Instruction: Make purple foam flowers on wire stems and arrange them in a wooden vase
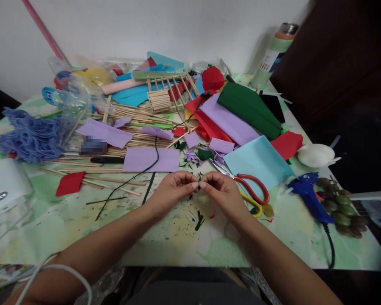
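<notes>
Closely pinched: a small green piece held between two bare hands

Centrally, the left hand (174,187) and the right hand (224,192) meet above the patterned table cover (165,250). In each, thumb and forefinger are brought almost together, the other fingers curled inward. Between the two sets of fingertips lies a small green piece (200,178), apparently gripped from both sides; its full outline is hidden, and whether it is one layer or several cannot be told.

Principal hazards, as judged from this arrangement: (a) Tearing or creasing. The piece is slight and both hands bear on it, so an uneven pull or twist could split or distort it. (b) Loss. Little of it projects beyond the fingertips, and a loosened pinch could drop it near the similar green scraps (199,221) or the curled lilac pieces (193,158), where it would be hard to pick out. (c) Contact with the scissors (221,167), whose blades lie just beyond the right hand and point away from the person; a careless forward reach could nick a finger or push them into the lilac pieces. (d) Burns, should the blue glue gun (311,197), at the right, be hot; its state cannot be told.
</notes>
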`<state>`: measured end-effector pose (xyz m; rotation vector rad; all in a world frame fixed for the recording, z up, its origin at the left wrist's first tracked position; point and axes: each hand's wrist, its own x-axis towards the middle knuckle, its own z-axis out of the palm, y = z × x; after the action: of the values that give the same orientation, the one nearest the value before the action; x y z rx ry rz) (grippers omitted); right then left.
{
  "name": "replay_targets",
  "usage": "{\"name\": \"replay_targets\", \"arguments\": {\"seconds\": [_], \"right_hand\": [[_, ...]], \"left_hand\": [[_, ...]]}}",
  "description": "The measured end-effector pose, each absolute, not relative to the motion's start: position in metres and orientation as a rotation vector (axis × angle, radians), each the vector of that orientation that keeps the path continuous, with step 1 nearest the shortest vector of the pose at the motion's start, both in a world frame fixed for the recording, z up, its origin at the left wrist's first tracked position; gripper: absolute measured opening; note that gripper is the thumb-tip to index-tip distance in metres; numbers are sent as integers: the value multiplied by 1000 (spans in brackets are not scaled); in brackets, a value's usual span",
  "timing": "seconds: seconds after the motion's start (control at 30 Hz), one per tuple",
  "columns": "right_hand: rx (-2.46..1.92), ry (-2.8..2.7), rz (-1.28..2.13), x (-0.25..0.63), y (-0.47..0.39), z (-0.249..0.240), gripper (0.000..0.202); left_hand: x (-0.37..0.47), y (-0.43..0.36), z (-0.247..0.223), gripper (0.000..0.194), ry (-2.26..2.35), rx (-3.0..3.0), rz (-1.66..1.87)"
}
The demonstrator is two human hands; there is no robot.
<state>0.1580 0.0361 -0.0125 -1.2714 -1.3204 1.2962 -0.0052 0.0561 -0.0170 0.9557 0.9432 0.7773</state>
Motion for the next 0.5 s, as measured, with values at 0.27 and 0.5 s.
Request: {"name": "replay_targets", "arguments": {"seconds": [0.27, 0.5], "right_hand": [[-1239, -1190, 1343, 160, 36, -13, 16], [-1328, -1155, 1291, 158, 37, -8, 15]], "left_hand": [[-7, 59, -19, 17, 924, 973, 774], [-8, 60, -18, 36, 917, 983, 817]]}}
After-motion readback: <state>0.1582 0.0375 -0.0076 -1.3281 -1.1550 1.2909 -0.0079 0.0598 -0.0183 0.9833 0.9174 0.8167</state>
